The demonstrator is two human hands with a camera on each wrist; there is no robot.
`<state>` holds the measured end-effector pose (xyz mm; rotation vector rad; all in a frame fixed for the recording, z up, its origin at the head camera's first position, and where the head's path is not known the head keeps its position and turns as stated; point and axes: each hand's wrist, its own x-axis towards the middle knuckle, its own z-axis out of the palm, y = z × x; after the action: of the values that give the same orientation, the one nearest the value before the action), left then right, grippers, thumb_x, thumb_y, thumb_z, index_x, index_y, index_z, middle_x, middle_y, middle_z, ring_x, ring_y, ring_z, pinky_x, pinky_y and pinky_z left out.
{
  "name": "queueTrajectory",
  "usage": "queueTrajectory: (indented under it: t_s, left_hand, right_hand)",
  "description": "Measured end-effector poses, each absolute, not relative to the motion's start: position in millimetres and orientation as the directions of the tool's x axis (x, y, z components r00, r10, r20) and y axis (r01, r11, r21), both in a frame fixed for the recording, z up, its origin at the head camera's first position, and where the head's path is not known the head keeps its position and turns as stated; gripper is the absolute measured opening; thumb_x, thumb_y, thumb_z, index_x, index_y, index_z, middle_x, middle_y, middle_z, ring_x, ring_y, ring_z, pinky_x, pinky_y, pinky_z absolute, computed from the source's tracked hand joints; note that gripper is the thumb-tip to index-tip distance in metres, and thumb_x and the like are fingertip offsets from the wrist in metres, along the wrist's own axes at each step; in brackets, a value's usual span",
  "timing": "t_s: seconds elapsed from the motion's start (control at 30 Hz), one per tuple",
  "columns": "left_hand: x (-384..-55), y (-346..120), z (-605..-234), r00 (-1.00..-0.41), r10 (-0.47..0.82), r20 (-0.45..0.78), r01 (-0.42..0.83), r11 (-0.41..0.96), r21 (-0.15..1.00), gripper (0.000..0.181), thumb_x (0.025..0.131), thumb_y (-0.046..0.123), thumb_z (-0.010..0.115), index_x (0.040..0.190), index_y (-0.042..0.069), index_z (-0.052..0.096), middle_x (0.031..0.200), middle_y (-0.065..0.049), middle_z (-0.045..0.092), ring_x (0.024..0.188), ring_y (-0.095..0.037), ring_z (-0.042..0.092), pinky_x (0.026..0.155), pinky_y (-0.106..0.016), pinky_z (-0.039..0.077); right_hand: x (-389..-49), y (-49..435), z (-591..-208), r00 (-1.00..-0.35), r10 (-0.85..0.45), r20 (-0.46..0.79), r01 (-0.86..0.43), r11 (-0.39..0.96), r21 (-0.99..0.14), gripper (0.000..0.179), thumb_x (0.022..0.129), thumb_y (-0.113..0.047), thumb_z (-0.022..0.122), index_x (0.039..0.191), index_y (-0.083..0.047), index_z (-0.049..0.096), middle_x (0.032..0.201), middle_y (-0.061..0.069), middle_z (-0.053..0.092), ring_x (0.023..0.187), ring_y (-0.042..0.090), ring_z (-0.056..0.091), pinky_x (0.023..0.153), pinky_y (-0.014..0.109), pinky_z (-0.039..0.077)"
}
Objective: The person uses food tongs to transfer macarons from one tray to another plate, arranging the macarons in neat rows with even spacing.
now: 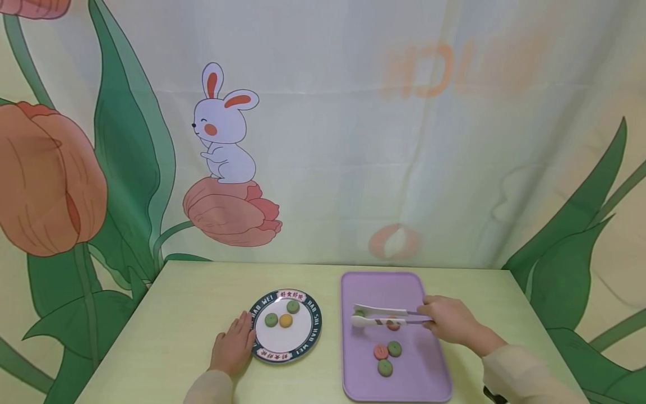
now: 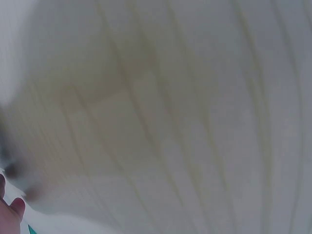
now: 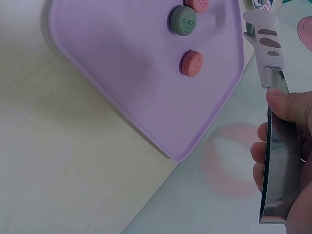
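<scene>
Holding tongs [image 1: 383, 311] | right grip [image 1: 448, 318] | green piece [image 1: 359, 313] leftward, between tips [image 1: 358, 321]

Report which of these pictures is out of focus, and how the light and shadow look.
Left wrist: dim and blurred, a pale streaked surface filling most of the frame, the left hand only at its lower-left edge; right wrist: tongs fairly crisp, soft shadow on the purple tray; head: soft, diffuse light, the plate sharp enough to read.
</scene>
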<state>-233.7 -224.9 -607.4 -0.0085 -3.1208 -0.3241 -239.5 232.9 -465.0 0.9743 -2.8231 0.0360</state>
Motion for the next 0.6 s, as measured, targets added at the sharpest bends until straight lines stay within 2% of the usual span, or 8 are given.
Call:
queueTrajectory:
  t_s: [0.6]
  left_hand:
    - [-233.7,-226.3,-607.8,-1.000,0.019,0.024,0.024,0.976,0.216,0.054,0.094,0.033,0.032,0.138,0.002,0.027,0.143,-0.014,0.030,0.127,-0.035,0.033,0.096,-0.057,0.031]
  right_hand:
    - [-244.6,215.1,-467.3,-0.748,-0.635,0.190,-0.641,0.767,0.040,0.012,0.068,-0.013,0.070,0.069,-0.018,0.060,0.061,-0.009,0.036,0.053,0.005,0.028,0.044,0.017,0.025]
